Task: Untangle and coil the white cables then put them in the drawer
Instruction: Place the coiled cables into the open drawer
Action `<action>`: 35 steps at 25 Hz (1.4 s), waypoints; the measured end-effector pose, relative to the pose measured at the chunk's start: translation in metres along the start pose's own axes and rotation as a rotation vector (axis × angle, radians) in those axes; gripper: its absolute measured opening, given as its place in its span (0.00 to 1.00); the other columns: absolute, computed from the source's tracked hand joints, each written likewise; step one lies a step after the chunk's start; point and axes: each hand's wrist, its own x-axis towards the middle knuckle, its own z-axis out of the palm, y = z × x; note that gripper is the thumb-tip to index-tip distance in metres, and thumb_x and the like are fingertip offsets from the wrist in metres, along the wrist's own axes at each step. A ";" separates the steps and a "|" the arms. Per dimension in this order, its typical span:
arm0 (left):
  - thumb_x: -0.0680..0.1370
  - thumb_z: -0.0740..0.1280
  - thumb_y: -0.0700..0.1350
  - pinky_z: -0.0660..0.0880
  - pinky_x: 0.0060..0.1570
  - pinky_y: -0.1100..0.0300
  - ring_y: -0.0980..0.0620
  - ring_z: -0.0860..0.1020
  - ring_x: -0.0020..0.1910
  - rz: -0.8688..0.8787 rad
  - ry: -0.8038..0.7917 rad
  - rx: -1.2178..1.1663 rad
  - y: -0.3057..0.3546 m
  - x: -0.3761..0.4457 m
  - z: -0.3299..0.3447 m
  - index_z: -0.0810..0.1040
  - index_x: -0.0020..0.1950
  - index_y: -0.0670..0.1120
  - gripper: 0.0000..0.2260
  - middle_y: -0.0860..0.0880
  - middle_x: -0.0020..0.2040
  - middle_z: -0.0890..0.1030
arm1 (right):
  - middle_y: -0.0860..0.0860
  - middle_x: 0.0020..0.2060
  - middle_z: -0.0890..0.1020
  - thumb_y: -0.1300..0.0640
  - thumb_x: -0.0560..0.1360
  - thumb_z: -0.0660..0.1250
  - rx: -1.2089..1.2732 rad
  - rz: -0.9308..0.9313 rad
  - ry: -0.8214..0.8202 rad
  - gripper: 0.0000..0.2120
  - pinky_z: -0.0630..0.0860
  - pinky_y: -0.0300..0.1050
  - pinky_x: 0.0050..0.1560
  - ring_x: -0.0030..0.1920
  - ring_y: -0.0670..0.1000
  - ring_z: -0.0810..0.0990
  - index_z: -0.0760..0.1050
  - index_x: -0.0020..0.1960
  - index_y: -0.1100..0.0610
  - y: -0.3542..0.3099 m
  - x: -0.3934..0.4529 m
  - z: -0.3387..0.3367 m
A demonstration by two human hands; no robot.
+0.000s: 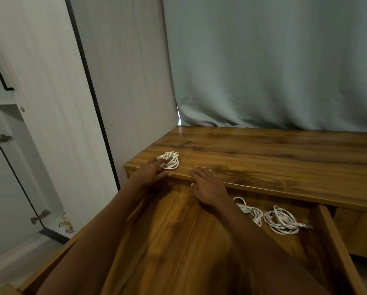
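Note:
A coiled white cable lies on the wooden desktop near its front left corner. My left hand rests at the desk edge, its fingertips touching that coil, fingers spread. My right hand lies flat on the desk's front edge, fingers apart, holding nothing. Below, the wooden drawer stands pulled out. Two white cable coils lie in its far right part: one neatly wound with a plug end sticking out, another looser and partly hidden by my right forearm.
A grey-green curtain hangs behind the desk. A pale wardrobe panel stands tight against the desk's left side, with cupboard doors further left. The drawer's floor shows bare wood between my arms.

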 end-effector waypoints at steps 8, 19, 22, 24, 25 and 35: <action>0.82 0.63 0.49 0.73 0.56 0.50 0.42 0.76 0.59 0.077 0.163 0.143 0.047 -0.027 0.006 0.74 0.69 0.46 0.16 0.41 0.69 0.71 | 0.49 0.75 0.70 0.52 0.82 0.61 0.200 -0.012 -0.012 0.20 0.65 0.52 0.74 0.75 0.52 0.67 0.72 0.73 0.52 0.040 -0.067 -0.037; 0.81 0.65 0.51 0.70 0.41 0.60 0.50 0.78 0.47 0.680 0.028 0.048 0.184 -0.108 0.055 0.78 0.57 0.46 0.11 0.47 0.53 0.81 | 0.52 0.54 0.86 0.57 0.81 0.63 0.226 0.309 0.154 0.12 0.76 0.46 0.54 0.55 0.54 0.83 0.83 0.58 0.55 0.122 -0.184 -0.089; 0.81 0.63 0.54 0.72 0.42 0.56 0.45 0.79 0.47 0.773 -0.080 0.188 0.218 -0.125 0.098 0.76 0.56 0.48 0.11 0.46 0.53 0.81 | 0.50 0.56 0.85 0.54 0.81 0.62 0.206 0.345 0.095 0.13 0.78 0.49 0.56 0.55 0.51 0.82 0.83 0.60 0.53 0.131 -0.209 -0.100; 0.80 0.65 0.51 0.69 0.41 0.56 0.43 0.79 0.47 0.809 -0.143 0.202 0.237 -0.130 0.121 0.76 0.57 0.44 0.12 0.44 0.53 0.80 | 0.49 0.56 0.85 0.52 0.81 0.62 0.171 0.361 0.008 0.13 0.79 0.50 0.56 0.55 0.50 0.82 0.83 0.60 0.51 0.133 -0.224 -0.102; 0.80 0.65 0.50 0.68 0.41 0.57 0.43 0.79 0.48 0.809 -0.134 0.204 0.245 -0.131 0.127 0.76 0.57 0.43 0.12 0.44 0.53 0.80 | 0.49 0.56 0.85 0.51 0.81 0.63 0.165 0.369 -0.038 0.13 0.79 0.51 0.57 0.55 0.50 0.81 0.82 0.60 0.50 0.134 -0.229 -0.101; 0.79 0.67 0.54 0.76 0.50 0.52 0.46 0.78 0.57 0.671 -0.162 0.239 0.267 -0.132 0.128 0.75 0.63 0.46 0.17 0.47 0.61 0.78 | 0.54 0.65 0.78 0.52 0.82 0.63 0.211 0.365 -0.107 0.13 0.66 0.49 0.65 0.69 0.55 0.72 0.80 0.63 0.51 0.120 -0.260 -0.094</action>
